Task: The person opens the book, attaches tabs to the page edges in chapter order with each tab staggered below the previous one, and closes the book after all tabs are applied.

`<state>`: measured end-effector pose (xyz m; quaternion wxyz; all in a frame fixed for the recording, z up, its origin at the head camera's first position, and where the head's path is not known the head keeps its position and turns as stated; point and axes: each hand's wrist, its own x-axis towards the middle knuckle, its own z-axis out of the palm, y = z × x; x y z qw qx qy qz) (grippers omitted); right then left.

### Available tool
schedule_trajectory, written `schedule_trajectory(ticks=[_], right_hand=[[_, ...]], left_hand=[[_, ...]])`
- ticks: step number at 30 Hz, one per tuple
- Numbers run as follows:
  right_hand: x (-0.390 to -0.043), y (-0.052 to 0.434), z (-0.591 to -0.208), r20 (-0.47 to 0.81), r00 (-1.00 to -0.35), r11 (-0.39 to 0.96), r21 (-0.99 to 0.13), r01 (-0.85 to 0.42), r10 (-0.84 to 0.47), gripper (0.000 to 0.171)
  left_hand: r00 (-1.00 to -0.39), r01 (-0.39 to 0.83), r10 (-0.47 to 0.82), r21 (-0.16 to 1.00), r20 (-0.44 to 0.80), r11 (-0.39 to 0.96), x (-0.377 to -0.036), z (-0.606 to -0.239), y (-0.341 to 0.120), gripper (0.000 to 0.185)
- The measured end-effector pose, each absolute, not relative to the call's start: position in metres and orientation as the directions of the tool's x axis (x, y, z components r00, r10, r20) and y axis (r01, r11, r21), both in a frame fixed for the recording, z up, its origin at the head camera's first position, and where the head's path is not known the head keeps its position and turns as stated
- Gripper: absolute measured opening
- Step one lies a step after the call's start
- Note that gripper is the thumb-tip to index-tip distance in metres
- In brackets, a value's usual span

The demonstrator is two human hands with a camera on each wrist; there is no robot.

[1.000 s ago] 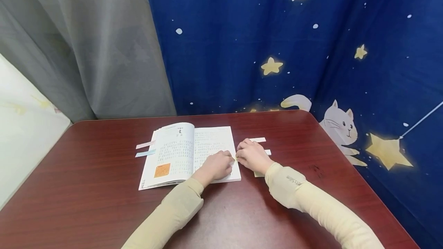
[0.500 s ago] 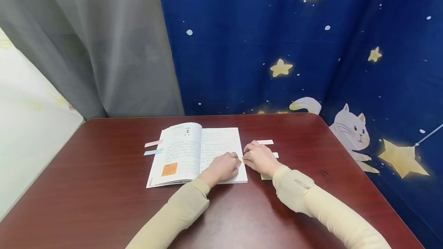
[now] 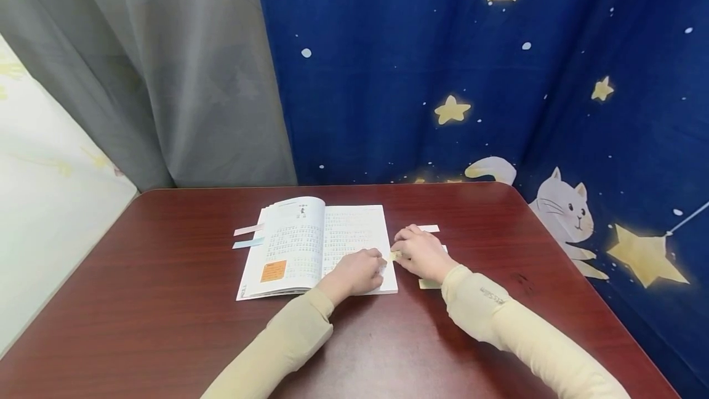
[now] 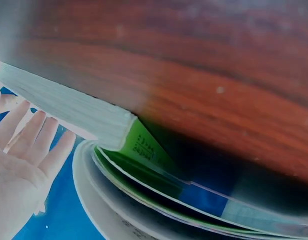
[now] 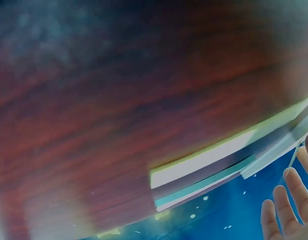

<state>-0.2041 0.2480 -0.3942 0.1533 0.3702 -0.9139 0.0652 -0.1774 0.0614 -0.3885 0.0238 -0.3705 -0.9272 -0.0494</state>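
An open book (image 3: 348,226) lies on the table, its printed pages facing up. My left hand (image 3: 354,271) rests on the right page, fingertips near the page's outer edge; in the left wrist view its fingers (image 4: 28,132) look fairly straight beside the page block. Just right of the book, my right hand (image 3: 422,252) pinches a small yellow paper strip (image 3: 395,255) that reaches toward the page edge. Under and beside that hand lie a white strip (image 3: 429,228) and a yellow strip (image 3: 429,284); in the right wrist view several paper strips (image 5: 204,165) lie on the wood.
A pink tab (image 3: 248,229) and a blue tab (image 3: 247,243) stick out from the book's left side. An orange box (image 3: 274,271) is printed on the left page. The dark red table (image 3: 177,300) meets curtains (image 3: 354,79) at its back edge.
The camera view has shifted, so the whole scene sits further right. The gap between the hands has widened slightly, and more of the yellow strip shows at the right fingertips. The book stays put.
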Motion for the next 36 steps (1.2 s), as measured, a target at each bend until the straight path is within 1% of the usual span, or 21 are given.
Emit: schedule_trajectory(ticks=[3,6,12,15,18,21,26,28,30,33,36], right_hand=[[-0.203,0.253,-0.39,0.323,-0.723,0.757,-0.027,-0.652,-0.611,0.02],[-0.201,0.257,-0.387,0.335,-0.747,0.783,-0.041,-0.621,-0.574,0.02],[-0.198,0.265,-0.382,0.388,-0.756,0.799,-0.077,-0.597,-0.528,0.019],[-0.196,0.269,-0.38,0.424,-0.745,0.8,-0.077,-0.595,-0.514,0.019],[-0.195,0.271,-0.376,0.447,-0.739,0.801,-0.079,-0.594,-0.504,0.02],[-0.194,0.271,-0.372,0.454,-0.74,0.805,-0.081,-0.588,-0.496,0.022],[-0.191,0.265,-0.365,0.481,-0.721,0.795,-0.079,-0.601,-0.498,0.023],[-0.189,0.261,-0.362,0.49,-0.711,0.789,-0.074,-0.61,-0.504,0.022],[-0.187,0.255,-0.362,0.485,-0.707,0.784,-0.066,-0.617,-0.515,0.023],[-0.182,0.245,-0.363,0.452,-0.704,0.775,-0.043,-0.631,-0.548,0.025],[-0.176,0.234,-0.367,0.408,-0.689,0.75,-0.015,-0.661,-0.599,0.026]], left_hand=[[-0.72,0.694,0.69,0.06,0.075,0.717,-0.175,-0.388,0.058,0.019],[-0.725,0.689,0.684,0.063,0.084,0.722,-0.172,-0.386,0.054,0.019],[-0.766,0.642,0.634,0.107,0.107,0.759,-0.164,-0.38,0.043,0.033],[-0.768,0.636,0.611,0.124,0.19,0.762,-0.157,-0.376,0.033,0.034],[-0.747,0.644,0.586,0.121,0.314,0.756,-0.15,-0.371,0.019,0.032],[-0.723,0.643,0.557,0.104,0.408,0.759,-0.143,-0.368,-0.001,0.03],[-0.723,0.597,0.498,0.072,0.479,0.799,-0.133,-0.372,-0.048,0.031],[-0.749,0.556,0.469,0.059,0.469,0.829,-0.129,-0.376,-0.065,0.034],[-0.788,0.509,0.441,0.051,0.43,0.859,-0.125,-0.38,-0.08,0.039],[-0.846,0.441,0.398,0.046,0.354,0.897,-0.119,-0.384,-0.096,0.046],[-0.88,0.385,0.359,0.026,0.312,0.922,-0.116,-0.385,-0.105,0.052]])
